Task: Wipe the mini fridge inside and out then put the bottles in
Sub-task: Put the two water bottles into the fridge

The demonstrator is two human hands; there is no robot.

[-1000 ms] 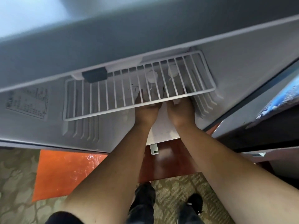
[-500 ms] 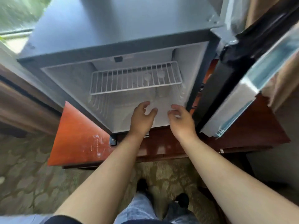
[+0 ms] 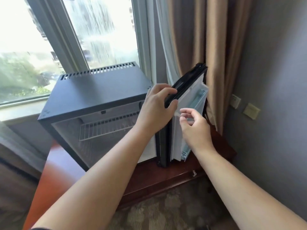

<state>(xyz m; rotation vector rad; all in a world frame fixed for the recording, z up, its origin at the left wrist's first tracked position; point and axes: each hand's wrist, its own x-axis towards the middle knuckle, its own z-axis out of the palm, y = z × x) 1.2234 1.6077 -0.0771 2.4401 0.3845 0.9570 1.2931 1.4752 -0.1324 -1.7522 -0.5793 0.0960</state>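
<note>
Two hands are up at the door (image 3: 191, 90), right of centre. The left hand (image 3: 157, 106) grips the top edge of the open door, fingers over, thumb under. The right hand (image 3: 195, 128) hovers just beside its white inner lining, fingers loosely curled, holding nothing. The mini fridge (image 3: 99, 87) sits centre-left on the red-brown cabinet top (image 3: 166, 176), with the wire shelf (image 3: 108, 128) inside.

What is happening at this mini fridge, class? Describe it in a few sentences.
A person stands at the mini fridge, which sits on a wooden cabinet beside a window. The fridge door is open. The left hand grips the door's top edge; the right hand hovers by its inner side, fingers loosely curled, holding nothing. A wire shelf shows inside; no cloth is in view.
</note>
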